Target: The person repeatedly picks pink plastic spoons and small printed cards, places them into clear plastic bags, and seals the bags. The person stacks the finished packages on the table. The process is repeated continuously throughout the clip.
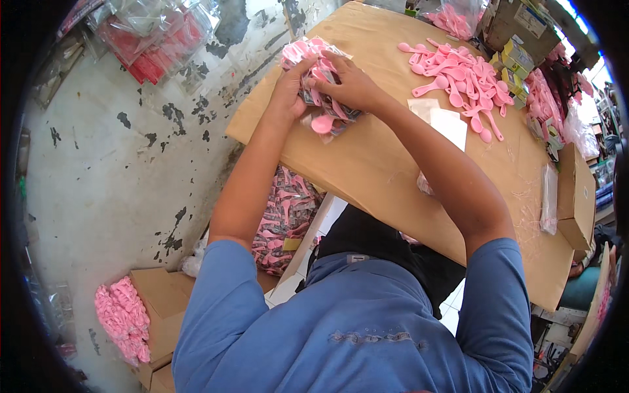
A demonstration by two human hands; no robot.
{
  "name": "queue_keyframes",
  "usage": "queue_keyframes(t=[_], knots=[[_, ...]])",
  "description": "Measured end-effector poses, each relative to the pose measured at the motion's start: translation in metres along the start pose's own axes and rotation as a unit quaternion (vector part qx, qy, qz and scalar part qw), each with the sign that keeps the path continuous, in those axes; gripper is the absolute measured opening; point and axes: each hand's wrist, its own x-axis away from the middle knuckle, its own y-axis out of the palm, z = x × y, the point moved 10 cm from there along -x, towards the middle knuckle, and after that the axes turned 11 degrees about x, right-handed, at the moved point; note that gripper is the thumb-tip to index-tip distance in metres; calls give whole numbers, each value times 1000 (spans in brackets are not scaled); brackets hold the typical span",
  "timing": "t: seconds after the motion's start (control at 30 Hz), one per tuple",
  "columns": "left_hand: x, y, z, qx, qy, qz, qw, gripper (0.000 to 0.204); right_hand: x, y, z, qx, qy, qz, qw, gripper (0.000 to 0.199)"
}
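At the far left corner of the table, both hands are around a heap of pink measuring spoons in clear bags (323, 124). My left hand (288, 92) presses on the heap's left side, its fingers curled over the top. From the right, my right hand (350, 85) clasps the same heap, fingers bent over the bags. One spoon's round bowl sticks out at the near side of the heap. Its lower layers are partly hidden by my hands. Loose pink spoons (458, 75) lie in a pile farther right, apart from both hands.
White paper sheets (449, 124) lie under my right forearm. A stack of clear bags (549, 196) is beside an open cardboard box (576, 190) at the right edge. Below the table's left edge, a box holds many bagged pink spoons (285, 216). A peeling wall (131, 177) bounds the left.
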Motion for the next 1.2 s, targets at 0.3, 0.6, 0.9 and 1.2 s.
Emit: queue_keyframes(t=[0.3,0.6,0.9,1.2], knots=[[53,-41,19,-15,43,66,997,41,28,30,-60,26,-25,-16,999,108],[120,-68,58,-47,43,120,991,45,53,57,-124,47,-34,20,998,97],[253,-141,97,-17,156,201,967,52,101,107,-224,-13,-166,-93,982,102],[335,-371,-5,46,135,261,955,51,119,101,-256,-3,-311,-107,944,98]])
